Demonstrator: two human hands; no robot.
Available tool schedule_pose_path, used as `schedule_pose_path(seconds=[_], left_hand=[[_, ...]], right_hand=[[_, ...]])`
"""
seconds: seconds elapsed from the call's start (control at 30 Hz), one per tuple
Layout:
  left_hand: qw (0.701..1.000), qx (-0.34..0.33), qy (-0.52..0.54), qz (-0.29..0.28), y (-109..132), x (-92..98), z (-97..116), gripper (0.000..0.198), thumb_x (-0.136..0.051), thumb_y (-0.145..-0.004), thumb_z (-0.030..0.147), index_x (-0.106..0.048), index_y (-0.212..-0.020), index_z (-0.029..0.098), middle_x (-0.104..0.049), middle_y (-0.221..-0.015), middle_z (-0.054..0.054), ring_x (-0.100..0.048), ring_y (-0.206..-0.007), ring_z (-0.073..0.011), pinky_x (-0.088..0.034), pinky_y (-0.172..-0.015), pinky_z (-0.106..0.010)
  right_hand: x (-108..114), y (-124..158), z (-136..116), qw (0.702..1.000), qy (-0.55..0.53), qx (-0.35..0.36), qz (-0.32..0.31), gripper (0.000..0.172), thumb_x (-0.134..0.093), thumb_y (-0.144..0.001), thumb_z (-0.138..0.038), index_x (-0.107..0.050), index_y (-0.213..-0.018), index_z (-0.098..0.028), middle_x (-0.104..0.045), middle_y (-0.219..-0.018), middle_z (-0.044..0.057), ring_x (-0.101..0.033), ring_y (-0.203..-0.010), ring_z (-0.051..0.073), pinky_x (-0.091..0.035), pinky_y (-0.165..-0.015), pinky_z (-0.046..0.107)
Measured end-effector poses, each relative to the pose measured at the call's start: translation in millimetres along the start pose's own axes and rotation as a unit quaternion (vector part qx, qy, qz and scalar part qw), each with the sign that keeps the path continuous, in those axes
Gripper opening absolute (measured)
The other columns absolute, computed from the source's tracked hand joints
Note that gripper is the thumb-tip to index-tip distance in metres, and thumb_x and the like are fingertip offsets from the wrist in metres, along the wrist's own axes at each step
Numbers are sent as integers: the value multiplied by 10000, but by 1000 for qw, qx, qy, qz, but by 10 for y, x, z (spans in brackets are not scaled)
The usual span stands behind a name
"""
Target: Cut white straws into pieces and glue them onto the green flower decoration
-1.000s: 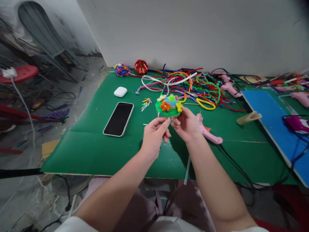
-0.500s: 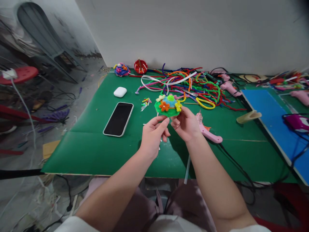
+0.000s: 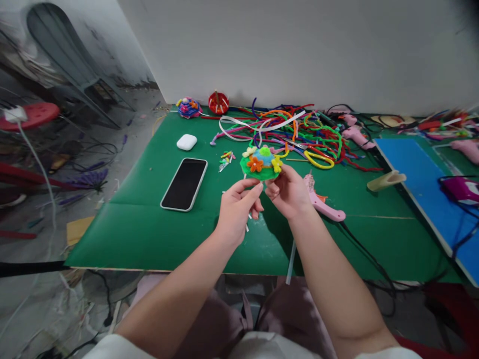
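Above the green table (image 3: 130,229), a small hat-shaped pipe-cleaner craft (image 3: 262,162) is held up, with a green brim, a blue middle and orange and yellow flowers. My left hand (image 3: 239,207) pinches at its near lower edge, thumb and forefinger closed. At its right edge, my right hand (image 3: 290,192) grips the brim with curled fingers. What lies under the brim is mostly hidden. A pink glue gun (image 3: 329,210) lies just beyond my right wrist, its glue stick (image 3: 291,263) showing on the near side of the forearm.
A phone (image 3: 184,184) and a white earbud case (image 3: 186,142) lie to the left. Behind are tangled pipe cleaners (image 3: 322,129), yellow-handled scissors (image 3: 319,160) and two round crafts, one blue-purple (image 3: 189,107), one red (image 3: 218,102). A blue board (image 3: 422,184) is at right.
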State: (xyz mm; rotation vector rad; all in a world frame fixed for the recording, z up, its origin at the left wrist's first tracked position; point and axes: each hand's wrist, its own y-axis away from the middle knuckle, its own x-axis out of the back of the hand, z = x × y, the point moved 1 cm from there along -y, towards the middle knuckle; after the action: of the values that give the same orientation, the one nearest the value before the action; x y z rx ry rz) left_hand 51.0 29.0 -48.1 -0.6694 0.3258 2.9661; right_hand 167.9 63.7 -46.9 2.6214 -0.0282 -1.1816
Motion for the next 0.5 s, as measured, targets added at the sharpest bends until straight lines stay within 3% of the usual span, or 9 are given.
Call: schedule_pose_path(seconds=[0.5], left_hand=[[1000, 6, -4, -6, 5, 9, 7, 263, -692, -711, 344, -594, -882, 169, -537, -435, 76, -412, -312, -26, -328, -348, -130]], right_hand=[[5, -6, -2, 1000, 8, 1, 3, 199, -485, -814, -264, -536, -642, -177, -476, -465, -69, -380, -330, 33, -280, -334, 157]])
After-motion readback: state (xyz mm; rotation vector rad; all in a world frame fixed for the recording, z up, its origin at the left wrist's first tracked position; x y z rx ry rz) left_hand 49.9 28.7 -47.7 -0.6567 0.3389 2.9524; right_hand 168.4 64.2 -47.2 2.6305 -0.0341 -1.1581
